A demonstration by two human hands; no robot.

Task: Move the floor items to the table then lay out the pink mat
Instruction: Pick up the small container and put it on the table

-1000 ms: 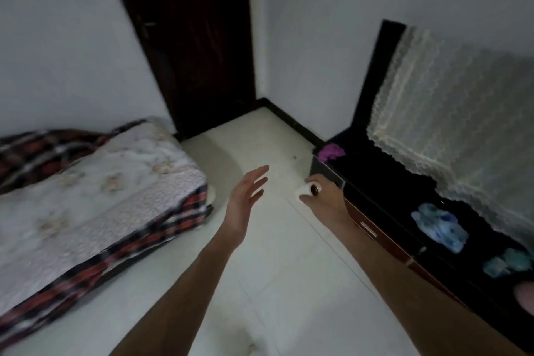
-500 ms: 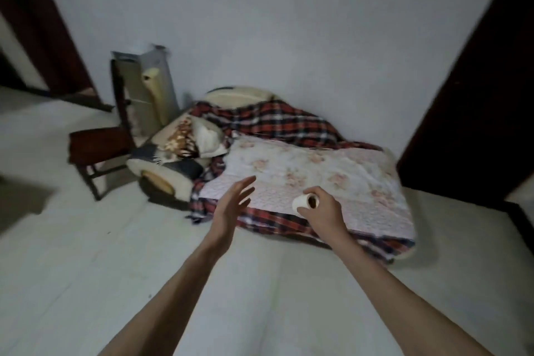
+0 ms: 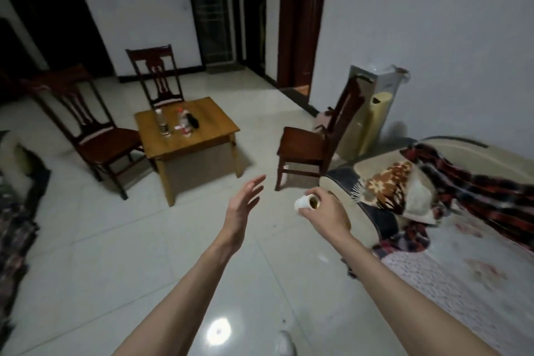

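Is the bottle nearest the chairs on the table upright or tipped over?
Upright. The bottle stands on its base on the table, neck pointing up, beside a second one.

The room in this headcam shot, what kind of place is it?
Probably a home living area that doubles as a bedroom: a low wooden table with dark wooden chairs around it, bedding laid out on the tiled floor, and doorways behind.
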